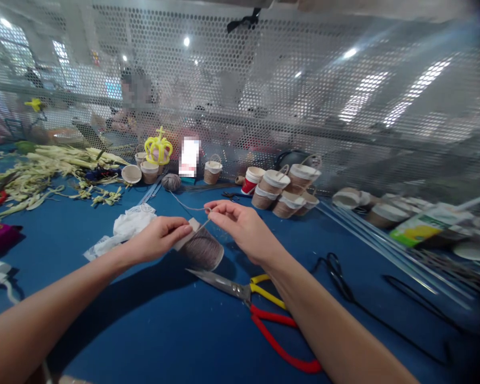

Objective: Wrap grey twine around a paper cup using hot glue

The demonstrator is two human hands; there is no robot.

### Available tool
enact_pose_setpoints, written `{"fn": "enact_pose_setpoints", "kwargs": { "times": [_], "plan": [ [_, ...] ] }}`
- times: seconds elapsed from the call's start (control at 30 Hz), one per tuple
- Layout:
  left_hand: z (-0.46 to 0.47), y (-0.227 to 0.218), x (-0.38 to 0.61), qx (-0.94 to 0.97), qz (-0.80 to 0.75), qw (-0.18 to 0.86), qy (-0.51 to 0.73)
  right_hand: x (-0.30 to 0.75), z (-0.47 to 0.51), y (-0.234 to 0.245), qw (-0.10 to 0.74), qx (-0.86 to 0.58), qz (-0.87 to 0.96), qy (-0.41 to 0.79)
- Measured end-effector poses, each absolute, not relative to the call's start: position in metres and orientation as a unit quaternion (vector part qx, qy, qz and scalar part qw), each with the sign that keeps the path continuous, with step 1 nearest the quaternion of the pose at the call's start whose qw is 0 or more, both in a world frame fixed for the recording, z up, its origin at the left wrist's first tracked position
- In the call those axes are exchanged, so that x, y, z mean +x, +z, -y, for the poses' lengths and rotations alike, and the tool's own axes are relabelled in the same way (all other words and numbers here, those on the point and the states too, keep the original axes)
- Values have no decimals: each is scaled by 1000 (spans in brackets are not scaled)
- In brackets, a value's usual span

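My left hand (158,237) is closed round the top of a paper cup wrapped in grey yarn (203,249), which lies tilted over the blue table (152,330). Pinched in my right hand (240,226), just above the cup, is a thin grey strand (186,206) that runs back to a grey yarn ball (171,182). Right below my right wrist lie scissors with red and yellow handles (260,301), their blades pointing left.
Several paper cups (288,192) stand at the back, beside a yellow crown (159,149). Pale straw strips (44,170) cover the far left. White plastic (124,226) lies by my left hand. Black scissors (336,272), a black cord and clear rods (384,250) occupy the right. A perforated screen (264,96) closes the rear; a person sits behind it.
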State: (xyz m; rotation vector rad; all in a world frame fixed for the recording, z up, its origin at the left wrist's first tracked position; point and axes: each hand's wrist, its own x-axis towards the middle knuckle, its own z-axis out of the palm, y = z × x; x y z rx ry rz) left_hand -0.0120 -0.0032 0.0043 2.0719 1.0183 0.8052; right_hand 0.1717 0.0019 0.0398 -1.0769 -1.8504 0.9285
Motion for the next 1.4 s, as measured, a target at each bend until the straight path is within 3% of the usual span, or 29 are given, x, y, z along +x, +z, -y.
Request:
{"fn": "enact_pose_setpoints", "kwargs": {
  "times": [1.1, 1.4],
  "plan": [
    [19, 19, -10, 834, -323, 319, 314, 167, 1, 36, 354, -480, 724, 346],
    [15, 18, -10, 760, -371, 365, 388, 182, 7, 42, 272, -470, 746, 385]
  ]
}}
